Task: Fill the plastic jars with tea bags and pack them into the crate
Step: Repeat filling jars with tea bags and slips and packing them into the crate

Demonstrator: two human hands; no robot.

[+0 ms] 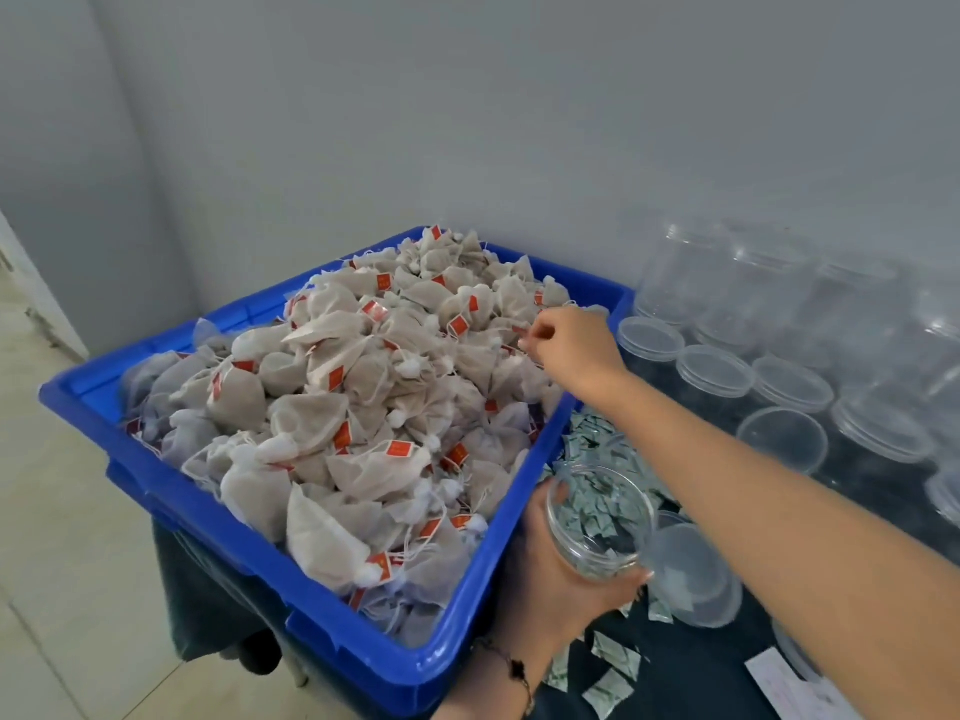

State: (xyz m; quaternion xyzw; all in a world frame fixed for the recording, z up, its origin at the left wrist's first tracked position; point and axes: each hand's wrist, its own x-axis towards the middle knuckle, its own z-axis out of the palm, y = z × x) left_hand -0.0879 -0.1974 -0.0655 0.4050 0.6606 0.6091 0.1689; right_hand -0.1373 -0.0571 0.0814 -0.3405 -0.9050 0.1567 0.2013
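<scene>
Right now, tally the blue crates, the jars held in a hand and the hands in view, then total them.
blue crate: 1
jar held in a hand: 1
hands: 2 (left hand grips the jar; right hand pinches a tea bag)
Total: 4

A small packing room, bare and plain.

I work in a corner of blank grey walls (467,122) with pale floor tiles (62,511) below. In front of me a blue crate (322,623) is heaped with tea bags (363,407) bearing red tags. Beside it, on a dark-covered table (696,662), stand rows of clear plastic jars (769,283), a spread of loose lids (714,370) and scattered small sachets (615,659): goods in bulk, nothing homely.
</scene>
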